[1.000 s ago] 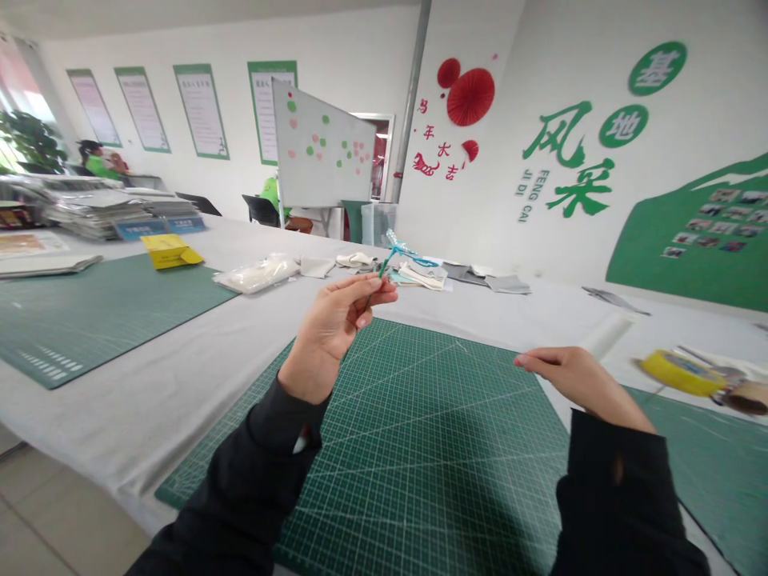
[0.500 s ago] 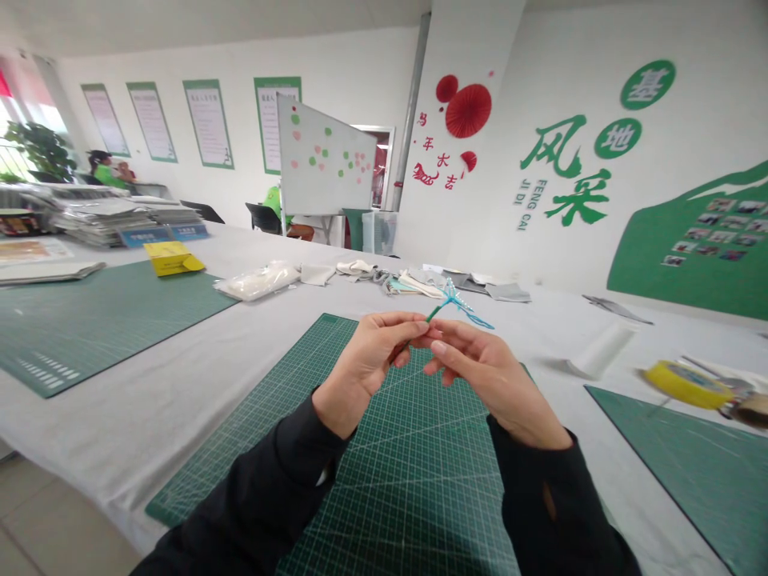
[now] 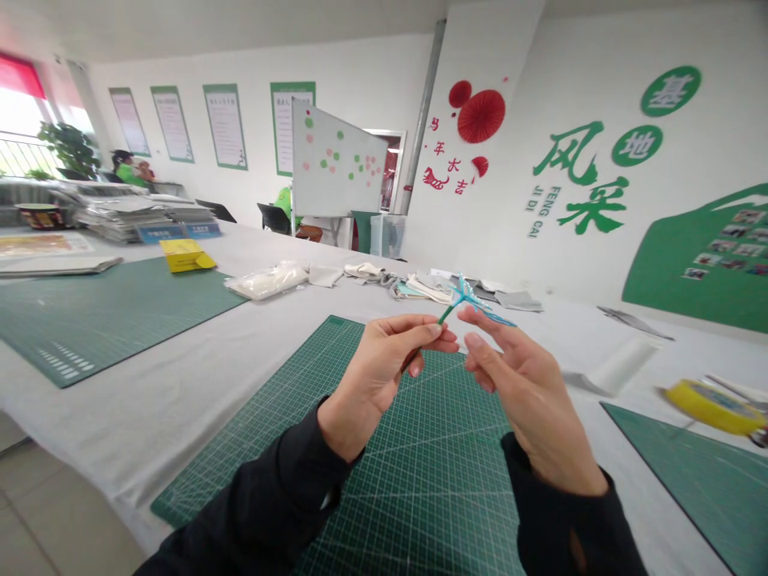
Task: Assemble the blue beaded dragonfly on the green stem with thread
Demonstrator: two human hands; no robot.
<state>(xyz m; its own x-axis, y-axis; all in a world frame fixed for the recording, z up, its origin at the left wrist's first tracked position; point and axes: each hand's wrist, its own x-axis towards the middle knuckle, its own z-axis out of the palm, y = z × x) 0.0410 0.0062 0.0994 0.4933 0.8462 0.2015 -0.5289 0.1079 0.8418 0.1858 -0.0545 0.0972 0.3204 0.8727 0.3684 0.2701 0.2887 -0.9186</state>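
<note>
**Inspector:** State of the hands, please.

**Me:** My left hand [image 3: 381,384] is closed to a firm pinch, with thumb and forefinger [image 3: 433,329] gripping the green stem of a pipe-cleaner figure [image 3: 462,298]. My right hand [image 3: 531,392] is open, its fingers raised and lightly curled, and it holds nothing that I can see.

**Inspector:** Location of the item relative to the fingers?

**Me:** The stem rises up and to the right out of my left pinch. The blue, branching top stands clear above my fingertips, between my two hands. My right fingertips are just beside the stem, below the blue strands. They appear to be apart from it, though the gap is too small for me to be certain.

**Inspector:** Risks from here?

**Me:** That one pinch appears to be the only support. If it slackens, the figure could swing round or drop onto the cutting mat [image 3: 432,480] below. Closing my right fingers carelessly could bend the thin blue strands out of shape. A hard pull at the joint could loosen the twist. If the figure bounced ahead, it could get lost among the fabric scraps [image 3: 326,276] on the table.
</note>
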